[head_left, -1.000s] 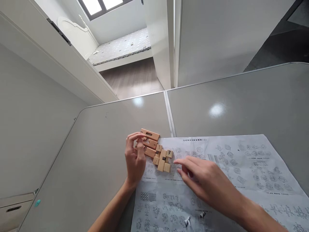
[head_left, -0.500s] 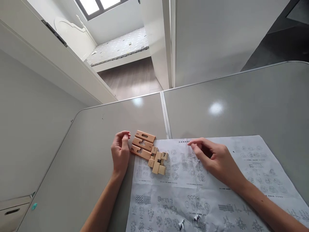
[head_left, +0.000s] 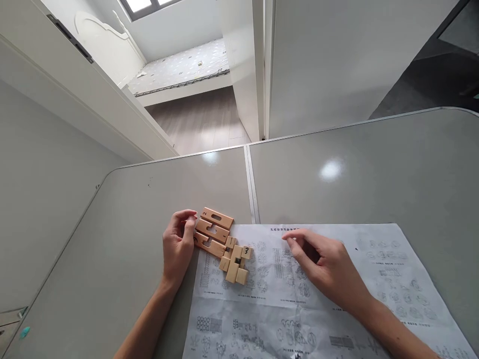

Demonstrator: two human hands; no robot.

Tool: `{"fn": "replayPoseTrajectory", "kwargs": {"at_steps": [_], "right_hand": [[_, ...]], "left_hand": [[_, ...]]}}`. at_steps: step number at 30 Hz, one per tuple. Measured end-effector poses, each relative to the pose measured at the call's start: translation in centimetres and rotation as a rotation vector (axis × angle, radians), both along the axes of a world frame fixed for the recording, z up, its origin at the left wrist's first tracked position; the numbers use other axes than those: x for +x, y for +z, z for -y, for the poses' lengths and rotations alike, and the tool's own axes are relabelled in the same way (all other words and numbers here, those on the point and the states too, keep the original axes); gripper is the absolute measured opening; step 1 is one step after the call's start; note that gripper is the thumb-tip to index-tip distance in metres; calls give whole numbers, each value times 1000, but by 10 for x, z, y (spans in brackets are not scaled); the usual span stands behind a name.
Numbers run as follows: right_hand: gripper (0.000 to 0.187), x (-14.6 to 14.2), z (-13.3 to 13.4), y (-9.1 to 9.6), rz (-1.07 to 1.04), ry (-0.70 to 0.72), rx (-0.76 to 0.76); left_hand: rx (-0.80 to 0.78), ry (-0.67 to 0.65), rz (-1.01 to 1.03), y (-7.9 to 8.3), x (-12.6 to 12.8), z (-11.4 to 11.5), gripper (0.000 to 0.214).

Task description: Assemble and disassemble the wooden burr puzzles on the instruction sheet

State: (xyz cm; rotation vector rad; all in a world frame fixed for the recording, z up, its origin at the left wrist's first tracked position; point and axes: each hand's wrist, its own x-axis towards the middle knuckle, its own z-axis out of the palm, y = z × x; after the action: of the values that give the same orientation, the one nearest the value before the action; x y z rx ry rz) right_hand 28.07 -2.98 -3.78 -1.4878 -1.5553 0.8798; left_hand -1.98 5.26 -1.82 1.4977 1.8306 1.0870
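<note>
My left hand (head_left: 178, 244) rests on the table, just left of the wooden puzzle pieces. Its fingers are curled in against the thumb, and nothing shows in them. Three flat slotted pieces lie side by side: the top one (head_left: 220, 220) marked 2, the middle one (head_left: 219, 231), and the lower one (head_left: 215, 247), also marked. Touching their right end is a cluster of paler notched blocks (head_left: 232, 271), one of them marked 3. Over the printed sheet, my right hand (head_left: 327, 259) is loosely bent, thumb and fingers slightly apart, holding nothing.
A creased paper sheet (head_left: 269, 294) with printed puzzle drawings covers the table's near right part. A metal seam (head_left: 251, 184) crosses the grey table (head_left: 307, 189). Beyond stand a doorway and a bed (head_left: 183, 72).
The whole view has shifted slightly, so table, pieces and hands appear a little lower and further left. Both hands keep their pose, and the pieces keep their arrangement.
</note>
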Motion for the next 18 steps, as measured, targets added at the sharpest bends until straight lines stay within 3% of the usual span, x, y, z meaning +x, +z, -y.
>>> {"fn": "replayPoseTrajectory", "kwargs": {"at_steps": [18], "right_hand": [[29,-2,2,3,62,-5,-38]], "left_hand": [[7,-12,19,-4,0,3,23]]}}
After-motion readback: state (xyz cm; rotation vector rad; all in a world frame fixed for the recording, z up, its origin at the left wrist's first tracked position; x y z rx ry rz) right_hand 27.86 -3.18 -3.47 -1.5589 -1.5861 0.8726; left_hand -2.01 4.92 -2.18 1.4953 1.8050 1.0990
